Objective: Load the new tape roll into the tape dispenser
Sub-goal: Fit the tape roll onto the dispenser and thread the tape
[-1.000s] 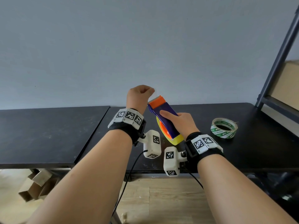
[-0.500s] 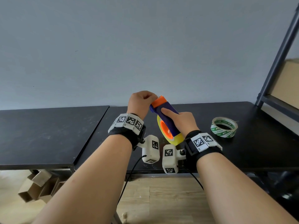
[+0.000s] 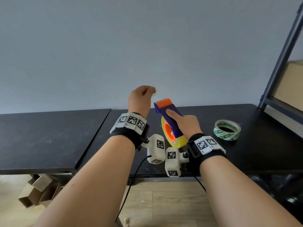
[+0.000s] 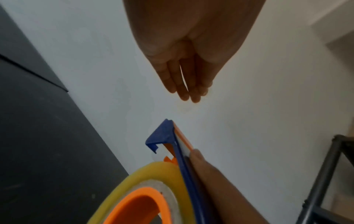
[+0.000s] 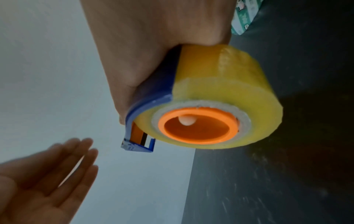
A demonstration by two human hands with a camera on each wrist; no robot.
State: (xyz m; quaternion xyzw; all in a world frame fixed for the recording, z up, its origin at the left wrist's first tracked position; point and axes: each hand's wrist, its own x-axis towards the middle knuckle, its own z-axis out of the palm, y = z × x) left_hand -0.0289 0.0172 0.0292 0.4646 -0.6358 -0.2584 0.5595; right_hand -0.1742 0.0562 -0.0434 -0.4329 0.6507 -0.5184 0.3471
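Black surface [image 3: 49, 136] under a pale wall: the right hand [image 3: 185, 124] grips the blue-orange tape dispenser [image 3: 168, 117], yellow tape roll [image 5: 220, 94] mounted, above its near edge. Left hand [image 3: 141, 99] hovers left, fingers relaxed, holding nothing. A green-printed tape roll [image 3: 227, 130] lies right.

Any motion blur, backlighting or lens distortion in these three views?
Head view: sharp and evenly lit, with the dark metal shelf post leaning from wide-angle distortion. Left wrist view: the left hand is dark against the bright wall. Right wrist view: that hand's fingers smear with motion, while the yellow tape roll on the blue-and-orange dispenser stays crisp.
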